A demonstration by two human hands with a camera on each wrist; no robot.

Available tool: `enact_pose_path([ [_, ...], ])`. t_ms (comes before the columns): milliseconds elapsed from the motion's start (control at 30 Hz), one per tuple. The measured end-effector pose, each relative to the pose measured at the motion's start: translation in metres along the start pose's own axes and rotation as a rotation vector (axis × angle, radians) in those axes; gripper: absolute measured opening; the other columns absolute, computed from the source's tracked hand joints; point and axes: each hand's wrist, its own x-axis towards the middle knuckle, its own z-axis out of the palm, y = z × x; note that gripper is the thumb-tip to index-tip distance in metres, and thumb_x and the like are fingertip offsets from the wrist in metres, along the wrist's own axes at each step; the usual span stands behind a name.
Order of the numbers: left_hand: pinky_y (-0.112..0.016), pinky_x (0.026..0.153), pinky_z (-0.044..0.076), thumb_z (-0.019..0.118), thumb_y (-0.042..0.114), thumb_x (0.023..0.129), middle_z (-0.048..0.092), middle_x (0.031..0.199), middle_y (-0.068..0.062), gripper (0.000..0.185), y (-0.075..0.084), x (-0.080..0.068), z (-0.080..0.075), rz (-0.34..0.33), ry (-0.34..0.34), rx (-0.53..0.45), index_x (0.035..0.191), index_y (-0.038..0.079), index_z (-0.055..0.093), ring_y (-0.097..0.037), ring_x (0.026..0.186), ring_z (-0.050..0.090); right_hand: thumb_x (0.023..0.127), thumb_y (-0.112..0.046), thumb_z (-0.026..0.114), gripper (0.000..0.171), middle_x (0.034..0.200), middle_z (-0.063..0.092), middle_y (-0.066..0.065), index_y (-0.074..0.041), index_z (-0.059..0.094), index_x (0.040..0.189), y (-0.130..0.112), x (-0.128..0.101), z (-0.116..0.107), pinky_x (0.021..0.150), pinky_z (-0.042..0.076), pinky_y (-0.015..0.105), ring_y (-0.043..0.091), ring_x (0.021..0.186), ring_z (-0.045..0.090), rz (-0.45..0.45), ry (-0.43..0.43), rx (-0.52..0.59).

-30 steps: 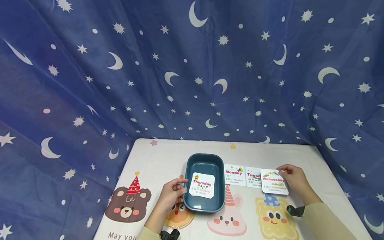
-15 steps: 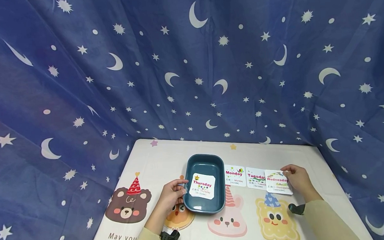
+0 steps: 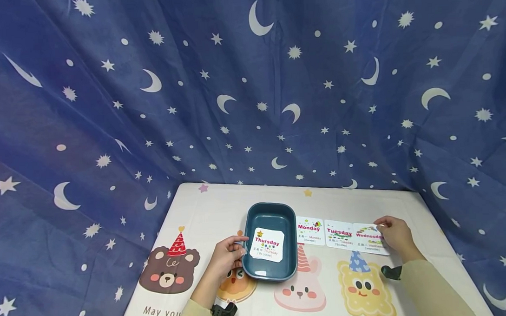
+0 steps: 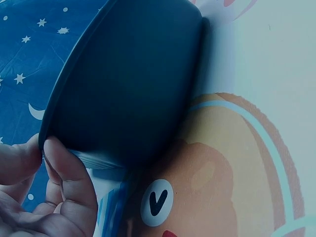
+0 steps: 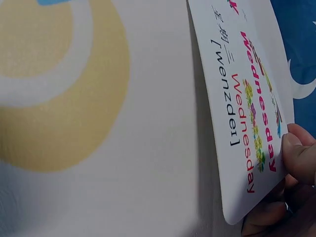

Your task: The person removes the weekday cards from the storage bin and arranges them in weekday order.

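In the head view a dark teal tray (image 3: 271, 274) stands on the table with a white Thursday card (image 3: 266, 245) lying in it. My left hand (image 3: 226, 257) pinches the tray's left rim between thumb and fingers; the left wrist view shows the same grip on the rim (image 4: 47, 118). To the right of the tray lie a Monday card (image 3: 310, 231) and a Tuesday card (image 3: 338, 235). My right hand (image 3: 395, 236) pinches the right edge of a Wednesday card (image 3: 370, 240), whose left edge meets the Tuesday card. A shadow beneath that card (image 5: 242, 113) shows in the right wrist view.
The white tablecloth (image 3: 237, 200) carries printed cartoon figures, among them a bear (image 3: 167, 272) and a yellow biscuit (image 3: 364, 289). A blue curtain (image 3: 251, 107) with moons and stars hangs behind and beside the table.
The right hand has moved the Wednesday card to the right, off the Tuesday card it overlapped, so the word Tuesday shows whole. The left hand and the tray have stayed in place.
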Motion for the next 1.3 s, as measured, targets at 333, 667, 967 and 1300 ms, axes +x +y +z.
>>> enact_pose_path([
  [333,-0.023,0.056,0.056,0.068,-0.005,0.098,0.058,0.089,-0.003,0.04,-0.0001,0.0011,0.0,0.002,-0.006,0.003,0.138,0.001,0.07,-0.014,0.064,0.054,0.102,-0.009,0.062,0.019,0.108,0.066,0.019,-0.003,0.075,0.114,0.0012,-0.001,-0.0019,0.08,0.037,0.041,0.037,0.103,0.057,0.005,0.032,-0.032],
  [667,-0.024,0.055,0.056,0.069,-0.006,0.097,0.058,0.089,-0.003,0.039,-0.0012,0.0025,0.0001,-0.004,-0.004,-0.002,0.135,0.004,0.072,-0.014,0.064,0.054,0.103,-0.009,0.061,0.02,0.116,0.069,0.024,-0.001,0.074,0.115,-0.0041,-0.0043,-0.0022,0.084,0.044,0.047,0.037,0.104,0.058,0.052,0.03,-0.018],
  [967,-0.023,0.055,0.055,0.068,-0.006,0.097,0.058,0.089,-0.002,0.04,-0.0014,0.0023,-0.0006,0.002,-0.009,-0.005,0.136,0.003,0.071,-0.013,0.064,0.054,0.103,-0.011,0.061,0.019,0.115,0.071,0.023,-0.001,0.075,0.113,-0.0037,-0.0048,-0.0021,0.083,0.043,0.045,0.036,0.103,0.06,0.056,0.026,-0.024],
  [1300,-0.023,0.056,0.056,0.068,-0.007,0.097,0.059,0.088,-0.003,0.041,-0.0021,0.0024,-0.0015,0.006,-0.009,-0.001,0.137,0.001,0.07,-0.014,0.065,0.055,0.103,-0.011,0.062,0.019,0.116,0.072,0.024,-0.002,0.076,0.112,-0.0038,-0.0041,0.0005,0.084,0.044,0.048,0.037,0.104,0.061,0.048,0.037,-0.027],
])
